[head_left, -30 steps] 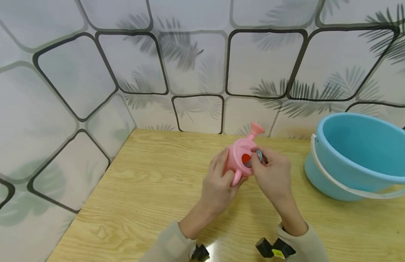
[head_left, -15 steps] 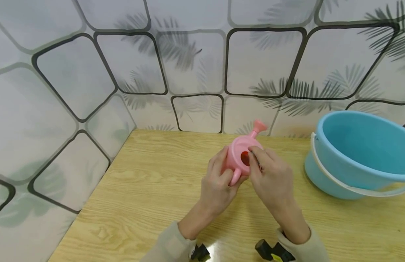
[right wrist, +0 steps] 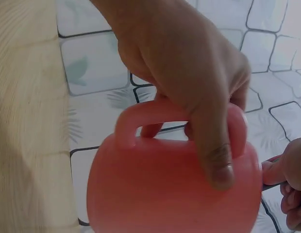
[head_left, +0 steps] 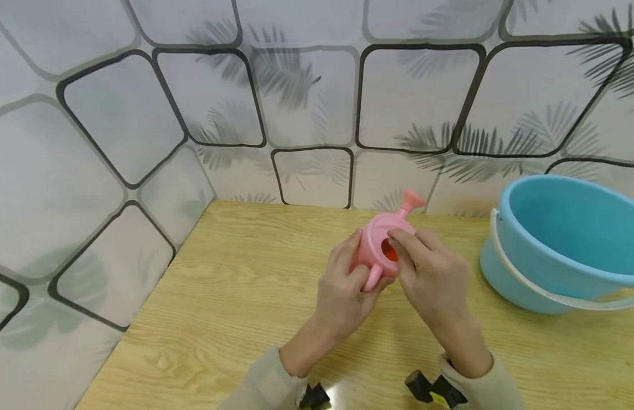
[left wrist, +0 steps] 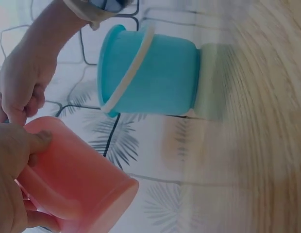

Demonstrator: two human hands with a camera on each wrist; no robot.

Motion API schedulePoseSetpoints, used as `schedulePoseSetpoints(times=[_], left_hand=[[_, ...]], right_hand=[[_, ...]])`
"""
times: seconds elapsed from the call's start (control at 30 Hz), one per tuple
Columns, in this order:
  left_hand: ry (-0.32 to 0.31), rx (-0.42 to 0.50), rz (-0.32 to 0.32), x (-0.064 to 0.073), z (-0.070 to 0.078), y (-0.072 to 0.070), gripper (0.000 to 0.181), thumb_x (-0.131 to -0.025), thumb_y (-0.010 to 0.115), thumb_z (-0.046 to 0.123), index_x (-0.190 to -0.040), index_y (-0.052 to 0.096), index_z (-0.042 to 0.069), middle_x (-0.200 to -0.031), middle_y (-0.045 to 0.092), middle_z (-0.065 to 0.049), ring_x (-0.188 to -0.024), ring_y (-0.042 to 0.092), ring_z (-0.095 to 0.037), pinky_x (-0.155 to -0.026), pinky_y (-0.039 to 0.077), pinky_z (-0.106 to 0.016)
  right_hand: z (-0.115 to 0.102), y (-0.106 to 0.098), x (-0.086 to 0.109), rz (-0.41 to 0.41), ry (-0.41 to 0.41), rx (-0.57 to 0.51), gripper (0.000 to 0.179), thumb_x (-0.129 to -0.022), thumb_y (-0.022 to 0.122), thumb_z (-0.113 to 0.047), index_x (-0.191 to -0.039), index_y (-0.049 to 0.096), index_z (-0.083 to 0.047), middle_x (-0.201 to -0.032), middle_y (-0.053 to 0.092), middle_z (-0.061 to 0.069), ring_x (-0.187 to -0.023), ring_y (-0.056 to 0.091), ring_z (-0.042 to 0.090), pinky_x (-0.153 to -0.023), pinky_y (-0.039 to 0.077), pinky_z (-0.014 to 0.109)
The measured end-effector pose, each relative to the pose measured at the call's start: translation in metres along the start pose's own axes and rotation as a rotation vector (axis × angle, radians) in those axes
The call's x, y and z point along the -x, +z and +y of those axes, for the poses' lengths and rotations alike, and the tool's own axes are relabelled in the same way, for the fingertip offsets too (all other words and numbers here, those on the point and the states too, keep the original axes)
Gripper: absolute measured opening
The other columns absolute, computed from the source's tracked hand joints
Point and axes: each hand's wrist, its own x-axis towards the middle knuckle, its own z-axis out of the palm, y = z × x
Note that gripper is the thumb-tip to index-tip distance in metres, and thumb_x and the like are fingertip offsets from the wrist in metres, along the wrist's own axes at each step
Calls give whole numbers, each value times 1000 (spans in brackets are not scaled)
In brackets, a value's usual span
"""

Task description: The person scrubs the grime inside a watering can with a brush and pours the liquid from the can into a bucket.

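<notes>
A pink toy watering can (head_left: 370,242) is held above the table, its flared spout pointing up and away. My left hand (head_left: 344,290) grips its looped handle, thumb pressed along the body in the right wrist view. The can's round top opening shows orange-red inside. Right at that opening, my right hand (head_left: 434,279) pinches a small, thin, dark item (right wrist: 273,186) between thumb and forefinger. The fingers hide most of this item, so its kind cannot be told.
A light blue bucket (head_left: 522,279) with a white handle stands on the wood-grain table (head_left: 219,296), to the right of my hands. Patterned walls (head_left: 311,176) rise behind the table and on its left.
The watering can has shifted slightly right. My right hand has turned over the opening, and the blue-grey round bit seen earlier at its fingers is now hidden in the head view.
</notes>
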Motion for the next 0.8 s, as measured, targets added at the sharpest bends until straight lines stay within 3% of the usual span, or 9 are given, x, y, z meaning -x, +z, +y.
schedulePoseSetpoints(times=[0.13, 0.23, 0.4, 0.53, 0.8], left_hand=[[-14, 7, -2, 0, 1, -1, 45, -72, 91, 26, -59, 51, 8, -128, 61, -26, -114, 62, -37, -81, 60, -35], [0, 16, 3, -1, 1, -2, 45, -72, 90, 26, -59, 51, 8, -129, 60, -26, -115, 62, -38, -84, 60, -36], [11, 20, 7, -2, 0, -2, 46, -72, 91, 25, -59, 50, 8, -129, 60, -27, -115, 62, -38, -84, 60, -36], [13, 17, 1, -2, 1, -2, 45, -73, 90, 25, -59, 51, 8, -129, 60, -26, -115, 62, -38, -84, 59, -35], [19, 33, 10, -1, -1, -2, 45, -73, 90, 25, -60, 51, 8, -130, 59, -26, -116, 61, -38, -85, 59, -35]], right_hand=[[1, 0, 1, 15, -7, -31, 12, -79, 77, -2, -91, 76, 0, -61, 47, 7, -45, 29, 12, -38, 23, 25], [1, -1, 1, 10, -16, -33, 10, -87, 73, -8, -93, 76, -1, -62, 48, 7, -46, 31, 12, -38, 25, 25], [1, -2, -1, 14, -19, -36, 29, -100, 60, -24, -91, 76, -1, -62, 47, 7, -46, 32, 13, -39, 26, 24], [1, -2, 0, 38, -62, -13, 37, -103, 55, -28, -89, 76, -1, -63, 48, 7, -46, 33, 12, -38, 26, 23], [3, -1, 0, 48, -66, -23, 38, -102, 56, -29, -88, 76, 0, -62, 48, 7, -46, 34, 12, -38, 28, 23]])
